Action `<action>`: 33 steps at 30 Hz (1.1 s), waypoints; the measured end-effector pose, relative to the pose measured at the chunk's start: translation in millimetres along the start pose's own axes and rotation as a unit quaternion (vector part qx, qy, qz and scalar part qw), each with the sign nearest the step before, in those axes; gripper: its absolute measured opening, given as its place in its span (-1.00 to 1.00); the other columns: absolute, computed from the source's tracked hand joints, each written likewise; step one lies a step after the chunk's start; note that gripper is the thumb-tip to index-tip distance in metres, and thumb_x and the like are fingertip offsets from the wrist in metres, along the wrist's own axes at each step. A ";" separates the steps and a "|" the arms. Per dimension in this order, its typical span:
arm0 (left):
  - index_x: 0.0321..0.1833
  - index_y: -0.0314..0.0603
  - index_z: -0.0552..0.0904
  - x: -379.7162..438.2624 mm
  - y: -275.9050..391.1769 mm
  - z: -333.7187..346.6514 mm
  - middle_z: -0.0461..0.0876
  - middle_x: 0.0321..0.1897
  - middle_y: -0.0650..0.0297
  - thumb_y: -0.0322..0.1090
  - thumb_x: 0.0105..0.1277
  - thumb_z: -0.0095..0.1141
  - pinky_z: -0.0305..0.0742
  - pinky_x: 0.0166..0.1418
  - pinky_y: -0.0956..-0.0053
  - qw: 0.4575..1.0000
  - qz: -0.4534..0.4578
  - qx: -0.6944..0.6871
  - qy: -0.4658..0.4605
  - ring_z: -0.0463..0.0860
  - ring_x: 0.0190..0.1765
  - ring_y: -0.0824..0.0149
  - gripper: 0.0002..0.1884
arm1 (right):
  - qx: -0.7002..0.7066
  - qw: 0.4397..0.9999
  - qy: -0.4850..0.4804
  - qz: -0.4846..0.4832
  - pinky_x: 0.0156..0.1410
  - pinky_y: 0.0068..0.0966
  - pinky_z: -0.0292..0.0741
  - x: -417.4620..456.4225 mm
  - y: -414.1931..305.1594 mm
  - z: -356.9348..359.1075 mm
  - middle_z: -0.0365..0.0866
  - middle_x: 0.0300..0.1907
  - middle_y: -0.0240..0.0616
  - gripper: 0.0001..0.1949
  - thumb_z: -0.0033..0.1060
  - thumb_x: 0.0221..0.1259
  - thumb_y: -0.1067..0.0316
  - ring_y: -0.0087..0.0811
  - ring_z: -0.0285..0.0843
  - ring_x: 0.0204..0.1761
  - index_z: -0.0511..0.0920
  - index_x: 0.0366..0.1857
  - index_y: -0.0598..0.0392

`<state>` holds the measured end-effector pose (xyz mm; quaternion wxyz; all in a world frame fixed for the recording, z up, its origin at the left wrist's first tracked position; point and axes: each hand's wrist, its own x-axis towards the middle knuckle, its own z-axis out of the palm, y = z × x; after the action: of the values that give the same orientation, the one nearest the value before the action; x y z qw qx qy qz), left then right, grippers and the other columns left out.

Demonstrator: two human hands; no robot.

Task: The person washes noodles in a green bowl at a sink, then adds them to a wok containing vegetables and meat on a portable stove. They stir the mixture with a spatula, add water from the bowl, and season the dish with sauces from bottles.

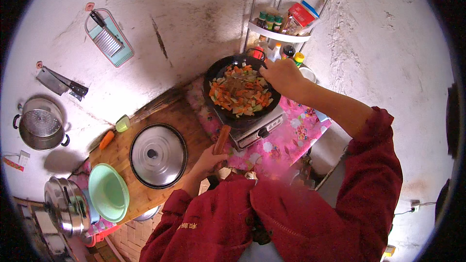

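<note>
A black wok with a loop handle on its far side sits on a portable gas stove. Inside it lie chopped carrot and pale vegetable pieces, with a brownish blurred patch near the middle. My left hand grips a brown handle on the near side of the wok, apparently the wok's own. Over the wok's right rim is my right hand, its fingers curled down. Whether anything is between those fingers is hidden.
Left of the stove, a wooden board bears a metal lid, a green basin and a carrot. Behind the wok, a corner rack holds seasoning bottles. A cleaver and grater hang on the wall.
</note>
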<state>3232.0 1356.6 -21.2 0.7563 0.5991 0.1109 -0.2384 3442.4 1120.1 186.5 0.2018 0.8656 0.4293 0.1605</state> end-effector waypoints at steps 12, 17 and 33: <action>-0.16 -0.17 0.46 1.7 -1.3 -0.8 0.44 -0.58 0.40 -0.33 0.16 0.33 0.27 -0.58 0.60 0.999 0.006 0.038 0.010 0.41 -0.63 0.53 -0.70 | -0.079 0.992 0.079 -0.059 -0.03 -0.38 0.47 55.2 28.8 66.9 0.57 -0.29 -0.33 -0.90 0.18 -0.01 0.35 -0.35 0.59 -0.14 0.64 -0.39 -0.03; -0.15 -0.17 0.47 -1.4 2.7 1.4 0.45 -0.56 0.40 -0.34 0.17 0.33 0.28 -0.57 0.60 0.999 0.000 0.037 0.004 0.41 -0.62 0.53 -0.70 | -0.022 0.994 0.105 0.014 -0.13 -0.28 0.57 38.9 46.6 74.9 0.61 -0.32 -0.24 -0.91 0.18 0.06 0.38 -0.25 0.64 -0.11 0.67 -0.38 -0.01; -0.14 -0.13 0.47 -4.4 12.2 6.9 0.45 -0.51 0.43 -0.38 0.17 0.29 0.27 -0.56 0.62 1.000 -0.001 0.015 0.002 0.40 -0.60 0.54 -0.73 | 0.093 0.976 -0.121 0.158 -0.23 -0.10 0.59 4.1 36.0 57.8 0.70 -0.36 -0.07 -0.82 0.14 0.04 0.31 -0.06 0.72 -0.28 0.67 -0.39 0.17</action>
<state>3233.4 1353.0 -7.0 0.7465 0.6109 0.1096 -0.2397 3495.3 1091.4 154.3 0.1432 0.9504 0.2726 0.0436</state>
